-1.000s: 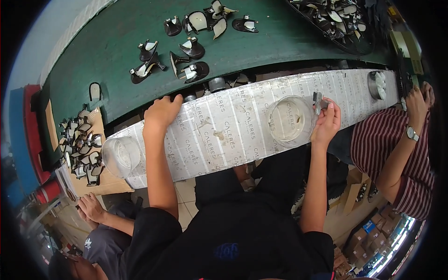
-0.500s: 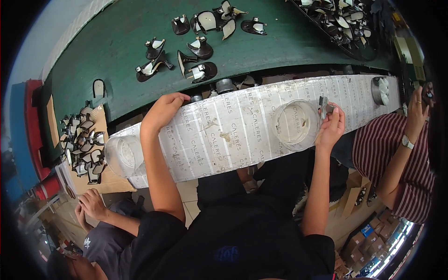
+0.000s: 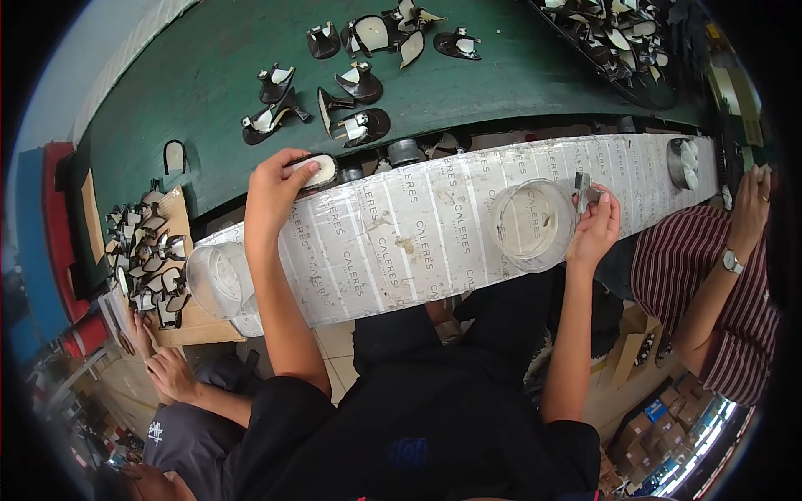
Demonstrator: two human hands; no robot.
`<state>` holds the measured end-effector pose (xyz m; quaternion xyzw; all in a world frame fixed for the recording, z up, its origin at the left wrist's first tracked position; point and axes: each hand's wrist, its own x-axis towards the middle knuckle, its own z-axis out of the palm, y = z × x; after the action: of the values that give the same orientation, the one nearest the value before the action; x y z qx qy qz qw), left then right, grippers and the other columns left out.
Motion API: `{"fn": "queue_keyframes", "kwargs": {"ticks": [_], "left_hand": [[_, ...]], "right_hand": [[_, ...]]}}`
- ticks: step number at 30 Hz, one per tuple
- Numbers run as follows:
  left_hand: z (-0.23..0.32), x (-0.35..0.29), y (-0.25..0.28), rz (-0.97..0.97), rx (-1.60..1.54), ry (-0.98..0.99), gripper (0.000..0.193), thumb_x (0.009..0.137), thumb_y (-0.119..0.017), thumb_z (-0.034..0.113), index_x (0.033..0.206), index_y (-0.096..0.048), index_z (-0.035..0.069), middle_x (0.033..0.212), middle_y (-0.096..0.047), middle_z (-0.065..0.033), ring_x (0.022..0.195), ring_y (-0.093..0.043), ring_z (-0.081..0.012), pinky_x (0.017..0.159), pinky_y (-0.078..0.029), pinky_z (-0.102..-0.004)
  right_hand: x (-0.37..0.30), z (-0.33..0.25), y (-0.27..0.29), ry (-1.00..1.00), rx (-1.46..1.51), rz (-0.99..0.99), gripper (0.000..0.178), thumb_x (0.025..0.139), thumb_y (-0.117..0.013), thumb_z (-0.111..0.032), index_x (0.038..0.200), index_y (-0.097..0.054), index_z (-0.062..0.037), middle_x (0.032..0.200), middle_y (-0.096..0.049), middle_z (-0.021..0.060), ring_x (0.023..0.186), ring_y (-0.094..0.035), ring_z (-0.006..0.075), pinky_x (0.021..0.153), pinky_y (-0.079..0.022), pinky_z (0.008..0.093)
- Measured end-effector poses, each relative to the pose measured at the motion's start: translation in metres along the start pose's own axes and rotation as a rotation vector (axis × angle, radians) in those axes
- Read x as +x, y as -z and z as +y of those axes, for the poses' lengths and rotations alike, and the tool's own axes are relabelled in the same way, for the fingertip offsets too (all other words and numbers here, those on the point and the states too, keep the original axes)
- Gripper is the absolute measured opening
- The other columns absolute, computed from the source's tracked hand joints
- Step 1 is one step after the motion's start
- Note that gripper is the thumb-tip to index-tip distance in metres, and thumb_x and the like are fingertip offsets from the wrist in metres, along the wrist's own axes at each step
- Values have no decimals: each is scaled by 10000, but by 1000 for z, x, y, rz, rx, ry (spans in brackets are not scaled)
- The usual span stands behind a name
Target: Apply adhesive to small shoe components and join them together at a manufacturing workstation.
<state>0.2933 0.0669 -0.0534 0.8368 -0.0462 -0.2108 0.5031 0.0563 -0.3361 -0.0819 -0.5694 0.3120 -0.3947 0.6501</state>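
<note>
My left hand [image 3: 274, 185] is closed around the end of a black shoe heel [image 3: 327, 173] whose pale oval face is turned up. It holds the heel over the far edge of the paper-covered board [image 3: 434, 275]. My right hand [image 3: 596, 230] pinches a small grey flat-ended tool [image 3: 582, 187], whose exact kind I cannot make out. That hand is beside the right rim of a clear round bowl [image 3: 501, 249]. Beside my left forearm stands another clear bowl [image 3: 197, 288]. Several black heels with pale faces [image 3: 364, 127] lie beyond my left hand.
The green table [image 3: 501, 92] stretches beyond the board. Many heels crowd a cardboard sheet [image 3: 200, 327] at left and a dark tray [image 3: 576, 50] at far right. A small metal cup [image 3: 675, 163] stands on the board. Co-workers' hands [image 3: 174, 373] are at both sides.
My left hand, earlier at the board's far edge with no heel visible, has moved slightly back and now holds a heel. My right hand barely moved. The co-workers' hands shifted.
</note>
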Motion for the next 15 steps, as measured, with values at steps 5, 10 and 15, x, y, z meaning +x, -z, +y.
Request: {"fn": "queue_keyframes", "kwargs": {"ticks": [5, 10, 15], "left_hand": [[4, 9, 18, -6, -422, 196, 279, 970, -626, 236, 1084, -638, -18, 819, -681, -35, 661, -588, -64, 589, -462, -203], [29, 12, 2, 190, -256, -90, 226, 980, -600, 185, 1146, -664, 46, 932, -696, -43, 745, -625, -112, 686, -477, -249], [28, 12, -17, 423, 408, -449, 203, 908, -620, 50, 1080, -710, 109, 1046, -686, -65, 832, -653, -243, 741, -514, -314]], "right_hand": [[0, 0, 1, -5, 16, 7, 187, 1018, -512, -136, 1089, -580, 23, 1088, -633, 127, 909, -606, 161, 791, -567, 346], [2, 2, 1, -13, 26, 10, 179, 1014, -515, -124, 1087, -582, 25, 1083, -638, 137, 884, -595, 150, 780, -554, 331], [0, 0, 0, -20, 44, 10, 174, 1012, -517, -118, 1084, -583, 27, 1079, -644, 136, 885, -591, 146, 783, -535, 313]]}}
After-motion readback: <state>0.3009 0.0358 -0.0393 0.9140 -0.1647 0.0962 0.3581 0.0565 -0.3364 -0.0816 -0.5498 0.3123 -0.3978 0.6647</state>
